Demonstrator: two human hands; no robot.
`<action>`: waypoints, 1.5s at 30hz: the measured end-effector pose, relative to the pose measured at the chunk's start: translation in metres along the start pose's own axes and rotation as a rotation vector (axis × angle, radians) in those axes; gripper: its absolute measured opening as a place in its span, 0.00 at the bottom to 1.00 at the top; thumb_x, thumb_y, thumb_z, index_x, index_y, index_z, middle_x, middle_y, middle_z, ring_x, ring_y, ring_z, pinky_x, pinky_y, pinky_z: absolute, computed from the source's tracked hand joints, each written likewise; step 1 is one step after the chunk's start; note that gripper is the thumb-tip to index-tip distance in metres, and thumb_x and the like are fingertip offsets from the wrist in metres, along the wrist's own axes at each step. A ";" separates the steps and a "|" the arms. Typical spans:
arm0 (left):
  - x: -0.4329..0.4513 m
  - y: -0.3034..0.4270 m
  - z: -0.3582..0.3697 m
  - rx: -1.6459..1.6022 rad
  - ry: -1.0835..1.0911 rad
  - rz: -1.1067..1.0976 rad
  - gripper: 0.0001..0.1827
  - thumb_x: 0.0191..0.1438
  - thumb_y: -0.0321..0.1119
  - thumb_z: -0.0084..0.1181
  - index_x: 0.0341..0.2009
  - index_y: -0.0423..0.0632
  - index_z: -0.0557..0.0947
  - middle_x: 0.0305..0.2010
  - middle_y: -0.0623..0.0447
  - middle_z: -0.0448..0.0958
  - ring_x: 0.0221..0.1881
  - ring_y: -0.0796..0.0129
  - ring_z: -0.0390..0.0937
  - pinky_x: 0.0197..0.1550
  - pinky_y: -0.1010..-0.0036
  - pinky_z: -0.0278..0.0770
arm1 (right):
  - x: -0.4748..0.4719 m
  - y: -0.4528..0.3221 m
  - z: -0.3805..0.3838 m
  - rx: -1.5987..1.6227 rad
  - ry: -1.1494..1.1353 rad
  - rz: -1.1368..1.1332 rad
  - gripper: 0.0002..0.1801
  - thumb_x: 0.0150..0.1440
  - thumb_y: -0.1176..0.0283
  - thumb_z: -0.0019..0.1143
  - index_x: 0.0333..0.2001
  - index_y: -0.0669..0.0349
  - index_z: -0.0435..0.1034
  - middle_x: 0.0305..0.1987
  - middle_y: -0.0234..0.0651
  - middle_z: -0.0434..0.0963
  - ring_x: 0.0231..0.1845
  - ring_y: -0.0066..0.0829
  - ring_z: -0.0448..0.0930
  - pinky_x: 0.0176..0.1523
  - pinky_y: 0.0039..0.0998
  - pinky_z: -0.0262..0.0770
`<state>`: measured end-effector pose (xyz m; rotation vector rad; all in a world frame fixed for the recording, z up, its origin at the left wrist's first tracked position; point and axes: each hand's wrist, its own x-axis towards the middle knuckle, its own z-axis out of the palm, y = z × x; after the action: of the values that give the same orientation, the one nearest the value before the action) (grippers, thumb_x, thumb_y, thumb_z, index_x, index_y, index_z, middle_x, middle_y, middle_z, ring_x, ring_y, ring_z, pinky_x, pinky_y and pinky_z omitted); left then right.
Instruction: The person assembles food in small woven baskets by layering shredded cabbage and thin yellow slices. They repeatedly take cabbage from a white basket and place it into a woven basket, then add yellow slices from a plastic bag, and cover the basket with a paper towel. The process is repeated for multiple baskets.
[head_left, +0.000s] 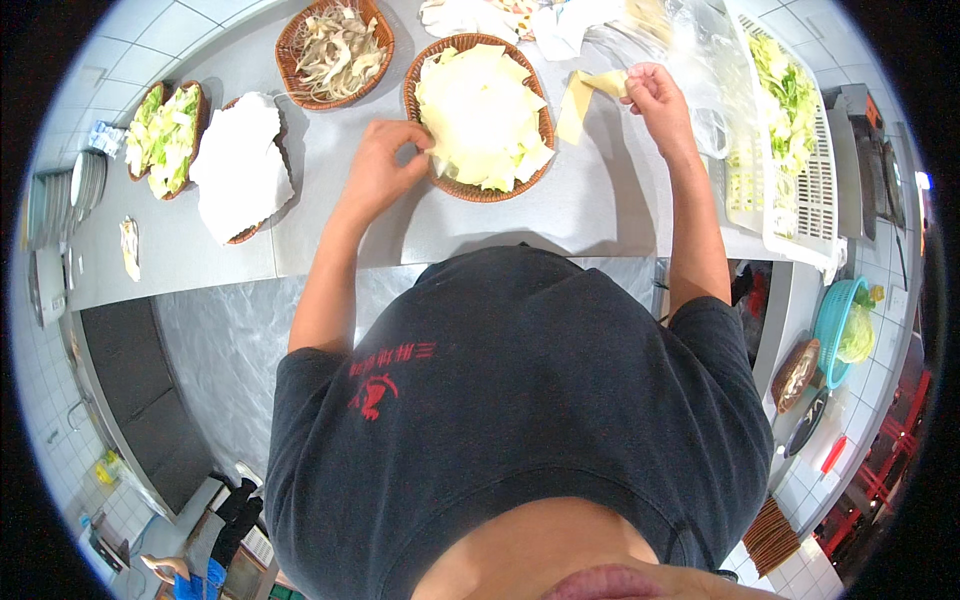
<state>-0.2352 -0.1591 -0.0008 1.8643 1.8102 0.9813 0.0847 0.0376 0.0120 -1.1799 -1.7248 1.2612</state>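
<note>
A brown woven basket (495, 196) holds a heap of thin pale-yellow food sheets (480, 112), washed out by glare in the middle. My left hand (386, 161) is at the basket's left rim, thumb and forefinger pinched at the edge of a sheet. To the right of the basket, my right hand (654, 101) grips one end of a folded yellowish strip (577, 101). The strip's other end hangs down towards the grey worktop (465, 232).
Left are a basket of shredded mushrooms (341, 56), a white-cloth-covered basket (244, 165), and baskets of cut greens (172, 154). Clear plastic bags (701, 75) lie beyond my right hand, near a white crate (814, 195) of lettuce. Stacked plates (56, 206) stand far left.
</note>
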 end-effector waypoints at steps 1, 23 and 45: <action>-0.003 0.001 -0.001 -0.015 0.011 0.050 0.08 0.39 0.30 0.61 0.28 0.46 0.78 0.37 0.52 0.77 0.45 0.56 0.68 0.49 0.64 0.66 | 0.000 -0.007 -0.002 0.035 -0.001 0.001 0.07 0.57 0.72 0.47 0.39 0.59 0.70 0.31 0.28 0.75 0.31 0.17 0.74 0.36 0.21 0.67; 0.005 0.106 0.022 -1.002 -0.542 -0.182 0.18 0.54 0.31 0.55 0.49 0.41 0.72 0.39 0.53 0.77 0.40 0.73 0.74 0.44 0.76 0.72 | -0.067 -0.143 0.028 0.296 -0.526 -0.287 0.21 0.54 0.77 0.53 0.53 0.60 0.63 0.36 0.26 0.73 0.37 0.14 0.71 0.41 0.17 0.67; 0.092 0.030 -0.039 -0.133 -0.023 -0.354 0.19 0.48 0.45 0.59 0.34 0.40 0.81 0.24 0.55 0.76 0.26 0.75 0.70 0.31 0.78 0.68 | -0.098 -0.025 0.085 0.292 -0.330 0.323 0.09 0.57 0.68 0.52 0.33 0.63 0.70 0.26 0.32 0.77 0.25 0.18 0.77 0.29 0.18 0.71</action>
<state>-0.2461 -0.0815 0.0678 1.4070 1.9224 0.9178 0.0365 -0.0849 0.0091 -1.1523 -1.5355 1.9232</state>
